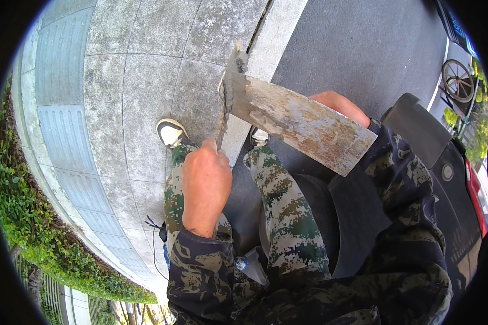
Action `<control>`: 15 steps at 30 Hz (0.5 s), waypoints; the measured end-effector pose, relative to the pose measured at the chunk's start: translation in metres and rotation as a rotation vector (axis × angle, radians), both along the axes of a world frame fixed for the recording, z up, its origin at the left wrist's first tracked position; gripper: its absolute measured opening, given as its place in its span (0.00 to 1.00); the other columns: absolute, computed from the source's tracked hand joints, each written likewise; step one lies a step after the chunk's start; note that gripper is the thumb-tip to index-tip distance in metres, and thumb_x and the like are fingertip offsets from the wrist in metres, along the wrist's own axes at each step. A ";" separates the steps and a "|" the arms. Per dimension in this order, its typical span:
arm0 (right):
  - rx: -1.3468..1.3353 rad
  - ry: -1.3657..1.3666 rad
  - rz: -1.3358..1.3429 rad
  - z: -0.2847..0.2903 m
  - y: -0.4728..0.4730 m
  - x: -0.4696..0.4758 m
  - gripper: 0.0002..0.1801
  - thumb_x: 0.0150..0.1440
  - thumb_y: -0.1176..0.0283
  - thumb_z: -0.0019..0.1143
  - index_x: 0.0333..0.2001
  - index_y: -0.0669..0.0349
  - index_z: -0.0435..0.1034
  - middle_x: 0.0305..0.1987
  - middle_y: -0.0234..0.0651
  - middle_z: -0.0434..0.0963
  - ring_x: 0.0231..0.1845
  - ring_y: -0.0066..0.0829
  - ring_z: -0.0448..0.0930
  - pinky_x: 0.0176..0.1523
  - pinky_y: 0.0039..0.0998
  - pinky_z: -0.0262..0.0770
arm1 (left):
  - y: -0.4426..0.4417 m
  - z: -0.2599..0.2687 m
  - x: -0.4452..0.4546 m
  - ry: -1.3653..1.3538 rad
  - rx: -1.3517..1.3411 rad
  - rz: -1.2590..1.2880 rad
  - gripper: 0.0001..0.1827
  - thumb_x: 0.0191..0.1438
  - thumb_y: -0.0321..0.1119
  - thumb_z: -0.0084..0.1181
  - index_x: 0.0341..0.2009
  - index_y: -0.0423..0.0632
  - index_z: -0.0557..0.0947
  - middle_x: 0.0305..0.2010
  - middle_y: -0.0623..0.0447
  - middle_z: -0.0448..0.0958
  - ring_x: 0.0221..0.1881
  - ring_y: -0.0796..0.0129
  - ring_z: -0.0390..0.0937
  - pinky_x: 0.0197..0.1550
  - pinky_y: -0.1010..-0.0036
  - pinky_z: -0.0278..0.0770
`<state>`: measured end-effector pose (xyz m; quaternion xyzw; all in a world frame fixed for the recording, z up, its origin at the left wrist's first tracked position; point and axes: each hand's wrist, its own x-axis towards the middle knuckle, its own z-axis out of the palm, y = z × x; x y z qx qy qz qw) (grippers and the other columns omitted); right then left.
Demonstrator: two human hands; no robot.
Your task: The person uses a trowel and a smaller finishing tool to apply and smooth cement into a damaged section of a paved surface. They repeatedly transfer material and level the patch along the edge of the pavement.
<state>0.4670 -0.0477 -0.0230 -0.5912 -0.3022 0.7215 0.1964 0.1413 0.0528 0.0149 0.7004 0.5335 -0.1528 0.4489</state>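
My left hand (207, 180) is closed around the lower end of a trowel (224, 105), seen nearly edge-on and crusted with dried mortar. Wet grey mortar (239, 83) lies between the trowel and the far end of a rectangular slab (305, 124). The slab's upper face is mottled grey and rust-brown, and it slants down to the right over the kerb and road. At its right edge my right hand (343, 106) holds it from the far side and beneath; those fingers are mostly hidden.
Below are grey paving slabs (150, 85), a pale kerb (282, 36) and an asphalt road (349, 44). A dark vehicle (435, 191) with a wheel (315, 199) stands close on the right. A spoked wheel (458, 81) is farther off. A hedge (28, 207) borders the pavement.
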 end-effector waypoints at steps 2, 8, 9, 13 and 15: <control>-0.006 -0.005 -0.025 -0.002 -0.003 0.004 0.26 0.69 0.64 0.68 0.64 0.70 0.77 0.58 0.43 0.87 0.54 0.26 0.86 0.55 0.30 0.82 | 0.002 0.001 0.001 -0.008 -0.031 0.029 0.08 0.62 0.25 0.58 0.40 0.31 0.84 0.32 0.26 0.83 0.39 0.29 0.83 0.44 0.43 0.80; -0.020 -0.059 -0.085 -0.011 -0.006 0.012 0.24 0.70 0.65 0.66 0.64 0.71 0.77 0.58 0.42 0.87 0.54 0.25 0.85 0.54 0.29 0.82 | 0.003 0.002 0.003 -0.010 -0.128 0.121 0.09 0.62 0.25 0.59 0.40 0.30 0.84 0.33 0.26 0.82 0.39 0.29 0.83 0.44 0.45 0.80; -0.020 -0.074 -0.090 -0.011 -0.005 0.012 0.24 0.71 0.66 0.66 0.64 0.71 0.77 0.58 0.41 0.87 0.53 0.25 0.85 0.54 0.29 0.82 | 0.003 0.002 0.003 0.006 -0.164 0.145 0.09 0.62 0.25 0.58 0.40 0.30 0.84 0.33 0.26 0.82 0.39 0.29 0.83 0.44 0.45 0.80; -0.056 -0.193 0.002 -0.013 0.005 0.015 0.20 0.73 0.66 0.63 0.61 0.70 0.79 0.52 0.37 0.88 0.48 0.22 0.85 0.52 0.28 0.82 | 0.002 0.003 0.002 0.000 -0.145 0.099 0.09 0.62 0.25 0.58 0.40 0.30 0.84 0.33 0.26 0.82 0.39 0.29 0.83 0.44 0.45 0.80; -0.063 -0.222 0.020 -0.014 0.008 0.015 0.19 0.73 0.66 0.61 0.60 0.69 0.80 0.49 0.36 0.89 0.46 0.21 0.85 0.51 0.28 0.82 | 0.000 0.004 0.000 -0.001 -0.123 0.077 0.09 0.62 0.25 0.58 0.40 0.30 0.84 0.33 0.26 0.82 0.39 0.29 0.83 0.44 0.45 0.80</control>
